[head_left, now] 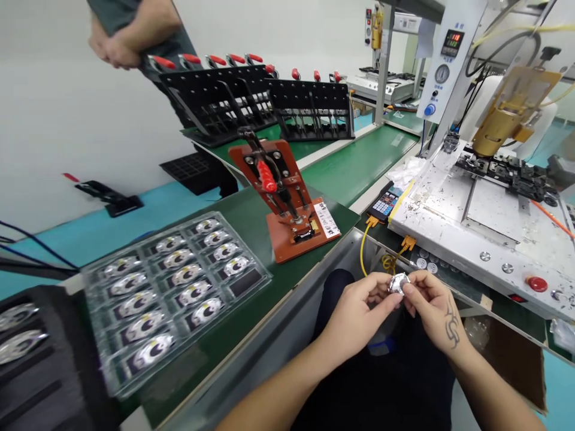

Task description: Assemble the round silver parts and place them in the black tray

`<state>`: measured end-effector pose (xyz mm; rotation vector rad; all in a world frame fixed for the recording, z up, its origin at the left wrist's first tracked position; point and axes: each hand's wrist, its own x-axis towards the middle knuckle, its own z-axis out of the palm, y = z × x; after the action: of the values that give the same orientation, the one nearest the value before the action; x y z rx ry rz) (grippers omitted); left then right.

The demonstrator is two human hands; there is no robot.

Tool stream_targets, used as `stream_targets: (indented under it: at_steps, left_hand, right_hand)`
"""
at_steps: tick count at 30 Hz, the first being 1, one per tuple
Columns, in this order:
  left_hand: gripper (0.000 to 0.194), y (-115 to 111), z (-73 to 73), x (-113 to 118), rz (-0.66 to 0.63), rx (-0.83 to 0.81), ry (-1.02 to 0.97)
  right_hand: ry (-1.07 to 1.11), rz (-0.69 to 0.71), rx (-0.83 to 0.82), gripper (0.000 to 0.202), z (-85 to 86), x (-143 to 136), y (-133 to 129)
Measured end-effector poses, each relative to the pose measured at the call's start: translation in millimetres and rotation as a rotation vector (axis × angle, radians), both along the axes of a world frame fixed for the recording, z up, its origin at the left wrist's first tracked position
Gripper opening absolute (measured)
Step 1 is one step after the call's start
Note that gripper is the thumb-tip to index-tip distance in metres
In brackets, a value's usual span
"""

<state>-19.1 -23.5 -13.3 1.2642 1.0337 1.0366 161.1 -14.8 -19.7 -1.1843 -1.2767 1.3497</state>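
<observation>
Forearms [287,374] flanked the lap [381,389]; left hand [357,308] and right hand [432,308] pinched a part [398,283], perhaps metal, with a tray [188,335] leftward.

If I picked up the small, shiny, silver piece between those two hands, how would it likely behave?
The silver piece is probably light for handling: the left hand and right hand merely pinch it. Its glossy surface might make it slippery. It seems likely stiff, showing no visible sag, though it is partly covered.
</observation>
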Motion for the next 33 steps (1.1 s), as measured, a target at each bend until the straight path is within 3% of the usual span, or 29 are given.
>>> stream_targets:
  at_steps: [10,18,22,25,28,31,33]
  left_hand:
    - [0.025,-3.8,4.6,-2.2,0.013,-0.020,-0.062]
    - [0.027,-5.6,10.0,-6.2,0.021,-0.001,0.007]
    - [0.025,-3.1,12.6,-8.5,0.008,0.003,0.027]
    - [0.023,-1.9,13.1,-10.5,0.007,0.020,0.063]
    - [0.021,-3.6,18.1,-16.3,0.006,0.056,0.117]
    - [0.018,-4.1,37.7,-29.9,-0.035,0.147,0.274]
    - [0.019,1.2,61.5,-43.7,0.063,0.284,0.401]
  right_hand:
    - [0.001,0.003,0.025,0.037,0.5,-3.4,-3.1]
    - [-0.045,0.086,0.049,0.034,0.0,1.4,-1.4]
    - [-0.212,0.247,0.281,0.048,6.0,11.6,4.2]
    - [-0.433,0.399,0.525,0.044,14.4,18.4,10.2]
    - [-0.540,0.449,0.710,0.053,18.3,20.9,16.3]
    - [-0.540,0.448,0.833,0.059,17.0,18.4,27.2]
    - [-0.524,0.417,0.862,0.054,17.3,13.0,38.2]
